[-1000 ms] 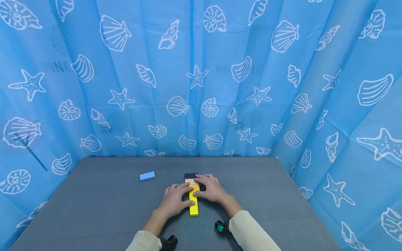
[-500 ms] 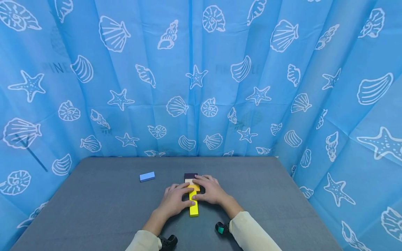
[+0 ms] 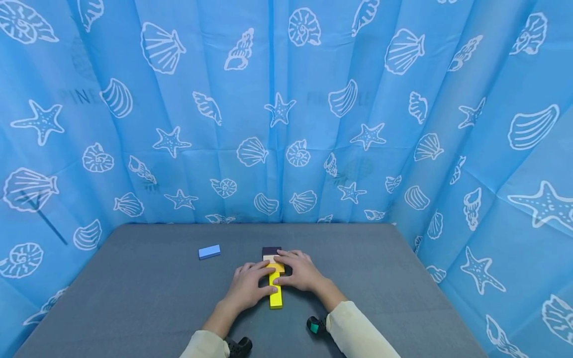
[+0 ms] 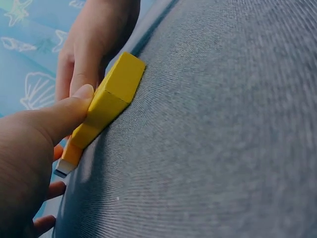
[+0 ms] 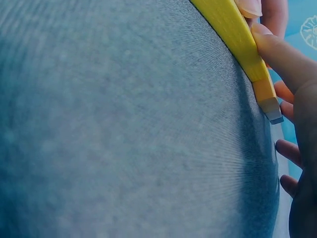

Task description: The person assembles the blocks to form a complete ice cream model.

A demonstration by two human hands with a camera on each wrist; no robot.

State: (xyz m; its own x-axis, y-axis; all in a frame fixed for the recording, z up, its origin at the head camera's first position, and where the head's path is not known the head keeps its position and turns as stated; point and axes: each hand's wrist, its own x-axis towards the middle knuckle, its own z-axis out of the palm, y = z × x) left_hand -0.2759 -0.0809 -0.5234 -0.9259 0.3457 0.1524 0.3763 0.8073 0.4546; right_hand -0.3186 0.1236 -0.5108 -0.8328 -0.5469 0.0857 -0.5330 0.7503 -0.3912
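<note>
In the head view, a row of flat blocks runs away from me on the grey cloth. Nearest lies a long yellow block (image 3: pixel 276 302), followed by an orange block (image 3: pixel 280 268), a cream block (image 3: pixel 269 258) and a dark purple block (image 3: pixel 271 250). My left hand (image 3: pixel 247 286) rests its thumb on the yellow block, with extended fingers by the orange and cream ones. From the other side, my right hand (image 3: pixel 306 273) touches the yellow block with its thumb; its fingertips lie over the cream and dark blocks. The wrist views show both thumbs on the yellow block (image 4: pixel 116 82).
A separate blue block (image 3: pixel 209 252) lies to the left, farther back on the grey cloth-covered table (image 3: pixel 134 298). Behind the table hangs a blue curtain (image 3: pixel 277 164) with white shell prints.
My right thumb has slid slightly nearer along the yellow block, uncovering more of the orange block, and its fingers have shifted slightly left. The left hand and the blocks look unmoved.
</note>
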